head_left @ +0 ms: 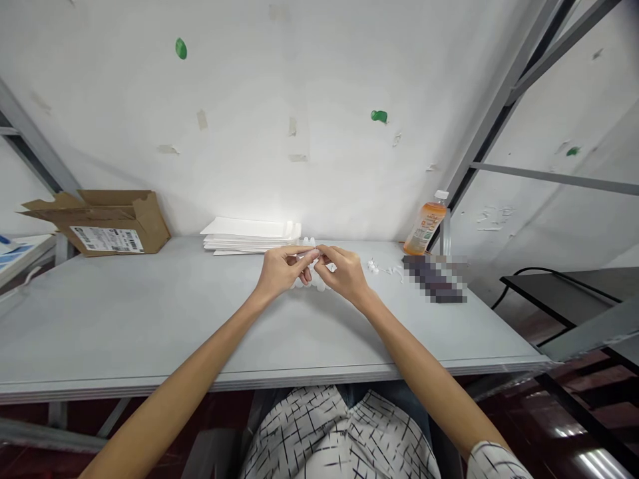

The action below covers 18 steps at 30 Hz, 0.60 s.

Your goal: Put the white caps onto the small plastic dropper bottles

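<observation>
My left hand (284, 269) and my right hand (342, 269) meet above the middle of the grey table, fingertips pinched close together. Whatever sits between the fingers is too small to make out. Several translucent white pieces (321, 285) lie beneath and behind the hands, partly hidden by them. To the right of my right hand, small white bits (372, 266) are scattered on the tabletop. A stack of white envelopes or cards (244, 236) lies just behind and left of my left hand.
An open cardboard box (120, 223) stands at the back left of the grey table (150, 319). At the back right, an orange drink bottle (425, 226) leans by the metal frame, with a blurred dark object (436, 279) before it. A white wall rises behind.
</observation>
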Motion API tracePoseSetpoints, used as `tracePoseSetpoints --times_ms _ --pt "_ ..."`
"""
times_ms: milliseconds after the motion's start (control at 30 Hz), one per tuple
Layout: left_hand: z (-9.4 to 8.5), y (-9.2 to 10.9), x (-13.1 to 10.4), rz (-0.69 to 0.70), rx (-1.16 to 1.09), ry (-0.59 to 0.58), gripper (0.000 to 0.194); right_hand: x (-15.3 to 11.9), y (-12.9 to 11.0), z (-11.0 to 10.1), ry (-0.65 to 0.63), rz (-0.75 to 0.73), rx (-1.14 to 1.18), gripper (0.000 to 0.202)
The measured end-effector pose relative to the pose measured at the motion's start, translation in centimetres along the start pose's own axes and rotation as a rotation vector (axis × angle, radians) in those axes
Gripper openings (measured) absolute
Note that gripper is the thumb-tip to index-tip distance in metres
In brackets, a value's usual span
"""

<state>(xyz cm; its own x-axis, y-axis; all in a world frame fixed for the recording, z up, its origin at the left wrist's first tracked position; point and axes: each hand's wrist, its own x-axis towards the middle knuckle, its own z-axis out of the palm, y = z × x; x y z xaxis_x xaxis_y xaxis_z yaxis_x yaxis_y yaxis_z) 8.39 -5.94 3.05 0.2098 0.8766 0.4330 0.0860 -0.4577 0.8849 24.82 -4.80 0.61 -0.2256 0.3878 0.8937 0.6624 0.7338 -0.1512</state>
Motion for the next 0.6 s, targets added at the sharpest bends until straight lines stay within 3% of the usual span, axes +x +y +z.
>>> tracePoseSetpoints --times_ms 400,600 --pt "0.21 -0.93 0.02 0.012 -0.029 0.008 0.036 -0.24 0.23 0.39 0.012 0.021 -0.023 0.020" --pt "0.21 -0.69 0.03 0.031 -0.014 0.000 0.035 0.09 0.49 -0.37 0.044 0.039 0.094 0.025"
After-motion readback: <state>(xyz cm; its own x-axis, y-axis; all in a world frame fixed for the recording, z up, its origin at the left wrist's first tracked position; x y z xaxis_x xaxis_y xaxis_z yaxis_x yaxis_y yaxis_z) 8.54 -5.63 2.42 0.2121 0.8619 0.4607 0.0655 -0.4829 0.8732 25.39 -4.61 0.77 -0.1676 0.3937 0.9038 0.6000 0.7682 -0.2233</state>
